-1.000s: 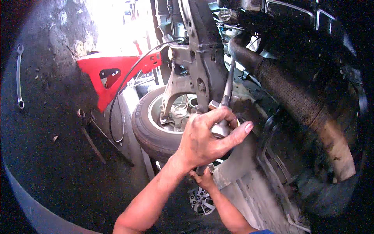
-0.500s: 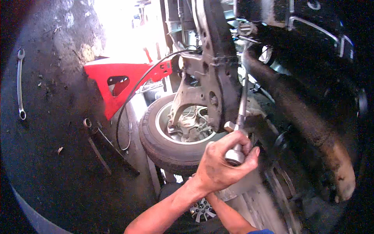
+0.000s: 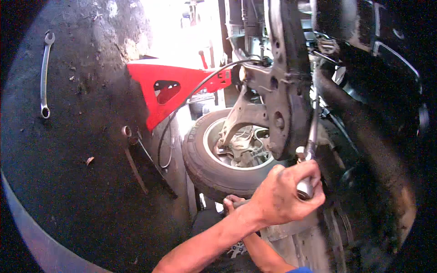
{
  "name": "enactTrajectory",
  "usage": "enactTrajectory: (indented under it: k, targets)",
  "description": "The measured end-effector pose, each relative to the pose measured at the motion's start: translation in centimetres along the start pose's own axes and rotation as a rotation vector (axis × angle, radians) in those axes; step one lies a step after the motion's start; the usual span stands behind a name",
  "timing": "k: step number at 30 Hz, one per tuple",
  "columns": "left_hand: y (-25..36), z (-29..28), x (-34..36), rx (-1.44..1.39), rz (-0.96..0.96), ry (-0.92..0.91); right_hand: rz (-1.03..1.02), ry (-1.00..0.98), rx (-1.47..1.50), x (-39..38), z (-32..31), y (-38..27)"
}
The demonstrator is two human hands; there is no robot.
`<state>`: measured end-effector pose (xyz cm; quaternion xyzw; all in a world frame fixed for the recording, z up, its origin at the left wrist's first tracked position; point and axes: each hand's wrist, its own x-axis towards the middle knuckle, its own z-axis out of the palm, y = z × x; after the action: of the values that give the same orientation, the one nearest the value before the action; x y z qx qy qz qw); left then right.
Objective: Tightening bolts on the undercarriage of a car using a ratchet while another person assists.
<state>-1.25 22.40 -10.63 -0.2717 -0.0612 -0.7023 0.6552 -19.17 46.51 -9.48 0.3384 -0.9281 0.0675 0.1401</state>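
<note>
My left hand (image 3: 289, 193) is wrapped round the silver head of a socket tool (image 3: 304, 186), from which a long extension (image 3: 313, 129) runs up into the car's underside. My right hand (image 3: 231, 202), lower and partly behind my left forearm, grips a bar (image 3: 241, 204) whose far part is hidden by the left hand. Just above my hands a tire (image 3: 200, 173) surrounds a wheel rim, with a grey suspension arm (image 3: 243, 113) over it and a dark frame member (image 3: 287, 109) beside the extension.
A dark surface (image 3: 82, 195) on the left carries a combination wrench (image 3: 44, 77) and other tools (image 3: 134, 161). A red metal piece (image 3: 159, 109) stands above them, with a black cable (image 3: 198, 88) across it. An exhaust pipe (image 3: 368, 136) runs down the right side, blurred.
My left hand and the socket tool have moved right and down in the picture. My right hand has risen, the bar lying flatter. The surrounding scene has also shifted rightward.
</note>
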Motion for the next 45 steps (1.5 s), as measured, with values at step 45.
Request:
enactTrajectory:
  k: [45]
  targets:
    - [0.5, -0.9, 0.1, -0.110, -0.156, 0.023, 0.229, -0.259, -0.539, -10.1, -17.0, -12.5]
